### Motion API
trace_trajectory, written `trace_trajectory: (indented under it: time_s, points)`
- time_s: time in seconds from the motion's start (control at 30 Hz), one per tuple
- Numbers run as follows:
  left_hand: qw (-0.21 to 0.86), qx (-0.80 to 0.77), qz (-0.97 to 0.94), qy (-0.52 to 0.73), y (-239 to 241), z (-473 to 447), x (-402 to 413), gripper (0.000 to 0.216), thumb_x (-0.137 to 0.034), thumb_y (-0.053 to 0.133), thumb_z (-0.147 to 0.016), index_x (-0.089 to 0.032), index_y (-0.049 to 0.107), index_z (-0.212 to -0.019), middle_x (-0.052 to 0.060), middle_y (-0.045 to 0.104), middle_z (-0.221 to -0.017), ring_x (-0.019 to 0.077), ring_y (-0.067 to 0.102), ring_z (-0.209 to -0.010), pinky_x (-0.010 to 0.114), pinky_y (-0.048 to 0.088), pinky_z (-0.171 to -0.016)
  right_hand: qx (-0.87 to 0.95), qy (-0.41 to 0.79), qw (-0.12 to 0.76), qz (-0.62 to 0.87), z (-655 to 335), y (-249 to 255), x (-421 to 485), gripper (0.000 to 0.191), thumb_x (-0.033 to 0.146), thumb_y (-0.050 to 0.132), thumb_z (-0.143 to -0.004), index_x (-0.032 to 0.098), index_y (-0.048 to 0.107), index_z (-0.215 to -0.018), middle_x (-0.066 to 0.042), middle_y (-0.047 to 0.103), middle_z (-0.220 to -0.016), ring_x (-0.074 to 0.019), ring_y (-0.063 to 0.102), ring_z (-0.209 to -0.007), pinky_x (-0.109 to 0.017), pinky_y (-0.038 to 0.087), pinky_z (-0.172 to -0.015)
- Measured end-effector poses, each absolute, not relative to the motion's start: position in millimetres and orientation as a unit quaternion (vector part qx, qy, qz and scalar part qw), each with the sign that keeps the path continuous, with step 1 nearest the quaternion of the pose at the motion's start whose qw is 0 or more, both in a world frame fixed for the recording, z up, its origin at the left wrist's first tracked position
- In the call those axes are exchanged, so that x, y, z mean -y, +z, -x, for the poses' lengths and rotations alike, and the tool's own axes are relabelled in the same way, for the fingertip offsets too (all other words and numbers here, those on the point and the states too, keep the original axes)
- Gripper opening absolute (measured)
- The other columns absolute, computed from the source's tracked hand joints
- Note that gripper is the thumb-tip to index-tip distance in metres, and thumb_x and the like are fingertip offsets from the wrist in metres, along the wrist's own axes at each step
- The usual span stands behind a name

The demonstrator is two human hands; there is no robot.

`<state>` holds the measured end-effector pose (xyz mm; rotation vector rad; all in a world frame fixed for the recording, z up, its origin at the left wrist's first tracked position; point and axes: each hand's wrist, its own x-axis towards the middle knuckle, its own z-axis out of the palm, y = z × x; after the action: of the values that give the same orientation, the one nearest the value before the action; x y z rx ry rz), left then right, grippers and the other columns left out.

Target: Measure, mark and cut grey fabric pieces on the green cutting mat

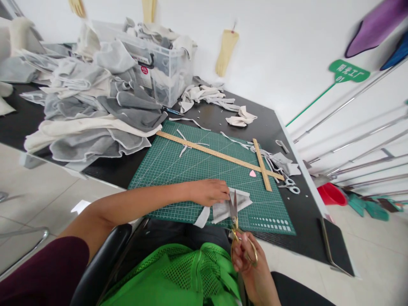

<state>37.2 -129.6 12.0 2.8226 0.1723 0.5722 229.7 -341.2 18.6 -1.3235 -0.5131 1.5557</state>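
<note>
My left hand (208, 192) rests on the green cutting mat (178, 168), its fingers closed on the edge of a small grey fabric piece (240, 200). Near the table's front edge my right hand (251, 265) grips gold-handled scissors (235, 221). The blades point away from me and sit over the grey piece, right beside my left fingertips. A narrow pale strip (202, 217) lies at the mat's near edge.
Two wooden rulers (219, 155) cross on the mat by a pink chalk piece (252, 173). A second pair of scissors (291, 185) lies at the right. Piled grey and cream fabric (92, 102) and a plastic bin (165, 68) fill the far left. Green mesh (178, 272) covers my lap.
</note>
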Motion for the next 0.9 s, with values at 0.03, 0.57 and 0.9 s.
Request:
trace_trajectory:
  time_s: [0.03, 0.57, 0.9]
  points:
    - [0.119, -0.079, -0.97, 0.197, 10.5, -36.5, 126.2, 0.026, -0.024, 0.05, -0.099, -0.023, 0.068, -0.117, 0.009, 0.069, -0.12, 0.0251, 0.059, -0.108, 0.038, 0.05, -0.09, 0.208, 0.643, 0.492, 0.548, -231.5, 18.1, 342.7, 0.035, 0.048, 0.072, -0.087, 0.022, 0.05, -0.082, 0.005, 0.046, -0.069, -0.0065, 0.038, -0.05, -0.02, 0.034, -0.045]
    - [0.162, -0.212, -0.961, 0.073, 9.3, 7.5, 62.1, 0.054, -0.049, 0.054, -0.095, -0.031, 0.052, -0.146, 0.005, 0.037, -0.162, 0.0328, 0.024, -0.152, 0.05, 0.024, -0.122, 0.231, 0.665, 0.441, 0.557, -226.8, 30.2, 351.6, 0.045, 0.054, 0.074, -0.083, 0.02, 0.06, -0.11, 0.005, 0.047, -0.065, -0.007, 0.039, -0.048, -0.02, 0.033, -0.043]
    - [0.213, -0.225, -0.95, 0.03, 12.2, 8.6, 62.7, 0.093, -0.074, 0.064, -0.076, -0.031, 0.038, -0.155, 0.005, 0.02, -0.168, 0.036, 0.007, -0.156, 0.053, 0.006, -0.126, 0.289, 0.66, 0.379, 0.581, -200.8, 39.7, 351.1, 0.044, 0.059, 0.073, -0.083, 0.022, 0.055, -0.096, 0.007, 0.048, -0.06, -0.0071, 0.04, -0.045, -0.021, 0.038, -0.043]
